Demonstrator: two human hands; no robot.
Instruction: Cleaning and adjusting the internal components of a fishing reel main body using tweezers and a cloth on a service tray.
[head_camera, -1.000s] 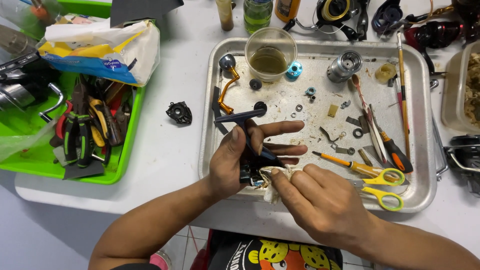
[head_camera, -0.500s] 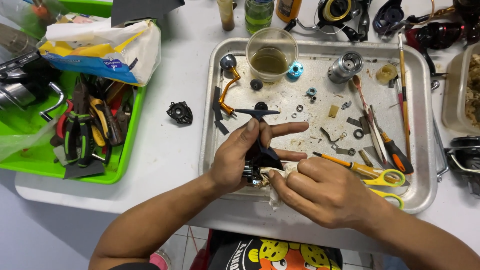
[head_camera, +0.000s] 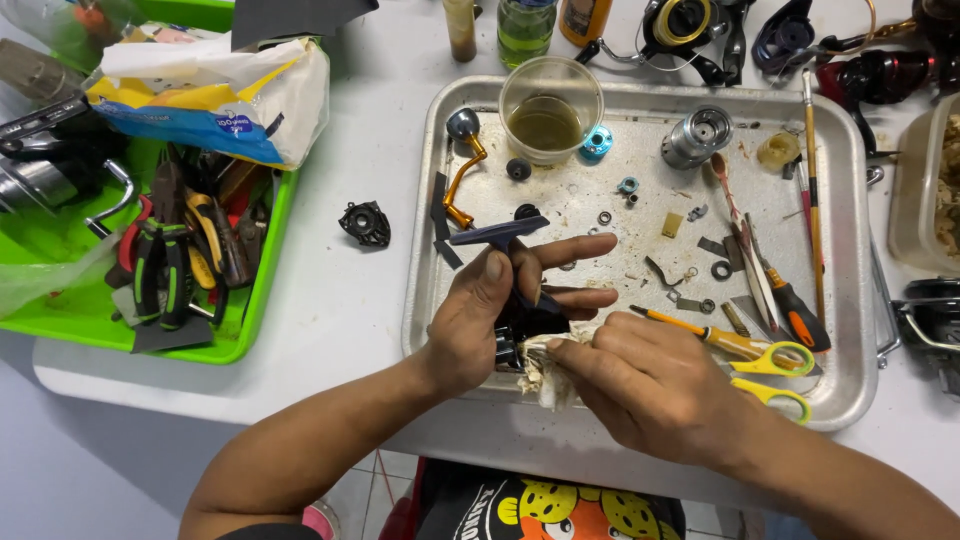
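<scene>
My left hand (head_camera: 490, 315) grips a dark fishing reel body (head_camera: 520, 318) over the near edge of a metal tray (head_camera: 420, 290); the reel's flat foot (head_camera: 497, 234) sticks up past my thumb. My right hand (head_camera: 645, 385) presses a crumpled white cloth (head_camera: 540, 372) against the lower side of the reel. The cloth looks soiled. Most of the reel is hidden by my fingers.
The tray holds a plastic cup of murky liquid (head_camera: 550, 110), a gold handle (head_camera: 460, 170), a silver spool (head_camera: 697, 137), small washers, brushes, a screwdriver and yellow scissors (head_camera: 775, 375). A black part (head_camera: 365, 223) lies left of it. A green bin (head_camera: 150, 270) with pliers stands far left.
Both hands have stayed over the tray's near edge. The right hand has shifted slightly with the cloth against the reel; the left hand has turned the reel a little.
</scene>
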